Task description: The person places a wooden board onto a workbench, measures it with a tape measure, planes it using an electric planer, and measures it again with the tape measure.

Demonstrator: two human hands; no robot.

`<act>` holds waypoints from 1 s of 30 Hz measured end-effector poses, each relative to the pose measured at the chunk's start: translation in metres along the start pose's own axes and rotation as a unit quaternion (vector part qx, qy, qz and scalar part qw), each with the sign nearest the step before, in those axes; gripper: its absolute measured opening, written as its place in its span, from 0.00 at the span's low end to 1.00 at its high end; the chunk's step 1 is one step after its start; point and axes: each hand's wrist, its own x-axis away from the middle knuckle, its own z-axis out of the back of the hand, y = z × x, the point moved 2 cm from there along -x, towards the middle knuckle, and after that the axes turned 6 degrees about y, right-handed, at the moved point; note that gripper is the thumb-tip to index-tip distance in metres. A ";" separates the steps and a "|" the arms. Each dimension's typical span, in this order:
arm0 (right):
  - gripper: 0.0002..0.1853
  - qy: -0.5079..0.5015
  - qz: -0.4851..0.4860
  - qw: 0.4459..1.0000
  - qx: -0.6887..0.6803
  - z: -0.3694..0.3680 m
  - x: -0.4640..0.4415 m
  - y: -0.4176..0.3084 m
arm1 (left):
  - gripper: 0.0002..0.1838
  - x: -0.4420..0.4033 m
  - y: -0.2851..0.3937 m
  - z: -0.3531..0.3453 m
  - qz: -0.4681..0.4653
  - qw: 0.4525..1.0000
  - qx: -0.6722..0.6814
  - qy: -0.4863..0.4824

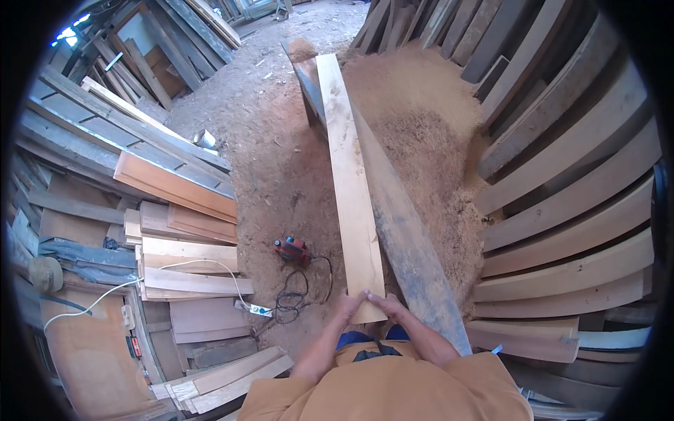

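head view, both hands gripping plank, red tool, any lettering illegible

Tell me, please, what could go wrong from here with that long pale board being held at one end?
The left grip and right grip are both at the near end of the pale board, so its far end may swing or dip. The dark cord by the red power tool lies looped on the floor and could catch a foot. Loose sawdust beside the weathered plank might make footing slippery.
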 end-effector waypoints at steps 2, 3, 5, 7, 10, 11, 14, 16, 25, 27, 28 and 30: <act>0.33 0.021 0.020 0.999 0.017 0.005 0.000 -0.002 | 0.40 0.012 0.017 -0.007 0.016 1.000 0.002 -0.006; 0.32 0.024 0.025 0.999 0.034 0.008 0.005 -0.007 | 0.40 0.012 0.009 -0.010 0.013 1.000 0.012 -0.008; 0.32 0.024 0.045 0.998 0.046 0.010 0.015 -0.017 | 0.41 0.007 -0.015 -0.012 0.006 1.000 0.025 -0.015; 0.31 0.022 0.076 0.996 0.034 0.016 0.030 -0.027 | 0.41 0.032 0.002 -0.020 0.033 0.985 0.137 -0.099; 0.30 0.042 0.098 0.992 0.070 0.019 0.067 -0.058 | 0.39 0.058 0.019 -0.030 0.049 0.953 0.228 -0.195; 0.30 0.052 0.097 0.990 0.090 0.021 0.079 -0.066 | 0.38 0.064 0.024 -0.035 0.047 0.942 0.247 -0.222; 0.30 0.085 0.129 0.975 0.157 0.026 0.123 -0.102 | 0.38 0.084 0.053 -0.051 0.084 0.892 0.342 -0.285; 0.31 0.113 0.190 0.954 0.204 0.024 0.172 -0.132 | 0.39 0.108 0.088 -0.057 0.042 0.890 0.357 -0.279; 0.37 0.051 0.573 0.793 0.201 0.005 0.320 -0.238 | 0.35 0.189 0.240 -0.087 -0.038 0.704 0.577 -0.412; 0.34 0.116 0.635 0.726 0.238 -0.008 0.318 -0.249 | 0.33 0.191 0.263 -0.092 -0.053 0.670 0.611 -0.419; 0.33 0.149 0.664 0.687 0.256 -0.015 0.318 -0.255 | 0.31 0.198 0.278 -0.094 -0.055 0.660 0.629 -0.408; 0.32 0.150 0.694 0.668 0.223 -0.025 0.324 -0.270 | 0.30 0.206 0.305 -0.094 -0.040 0.635 0.655 -0.407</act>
